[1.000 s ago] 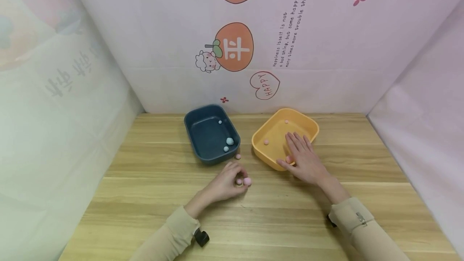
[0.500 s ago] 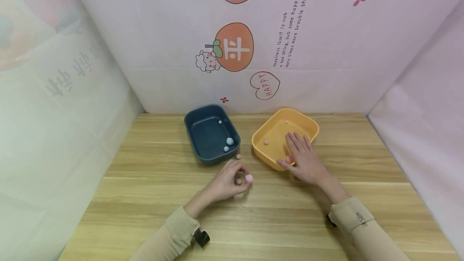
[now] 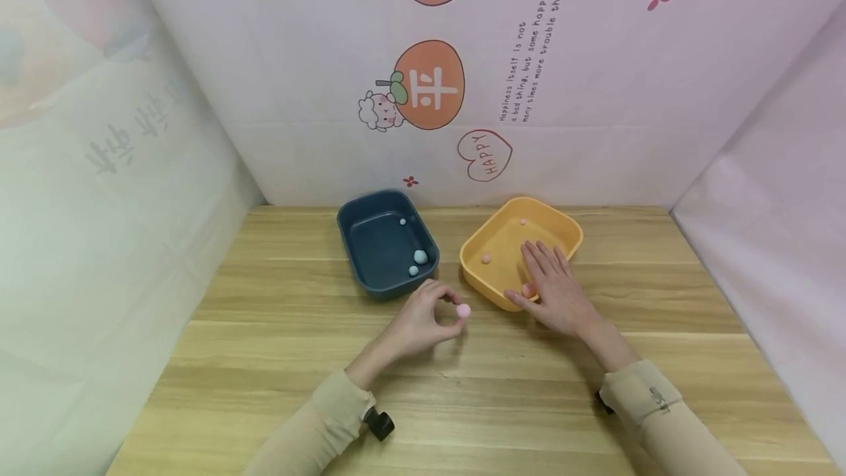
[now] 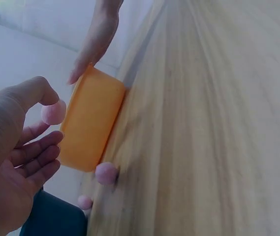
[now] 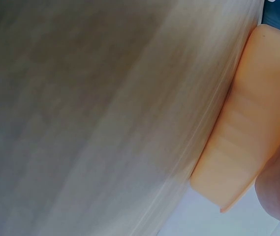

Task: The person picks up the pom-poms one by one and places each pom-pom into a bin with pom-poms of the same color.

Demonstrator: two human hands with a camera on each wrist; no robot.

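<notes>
Two hands work over a wooden table. The left hand pinches a pink pompom between thumb and fingertip, the other fingers loosely curled beneath it; the ball is round, so it has no long axis and points no way. It hangs just above the tabletop, at about 8 o'clock from the yellow tray and just short of that tray's near corner. In the left wrist view the same pompom sits at the thumb tip, with two more pink pompoms, a larger one and a smaller one, lying on the wood just beside the tray's corner; the head view hides both behind the hand.

The right hand lies flat with straight, spread fingers in the yellow tray, palm over the near rim, holding nothing; a pink ball shows at its thumb side. The tray's long axis runs from 7 toward 1 o'clock. Two small pink pompoms lie inside it, one near the left wall and one at the far end.

At 9 o'clock from the yellow tray stands a dark blue tray, long axis from 11 toward 5 o'clock, holding three pale blue pompoms.
</notes>
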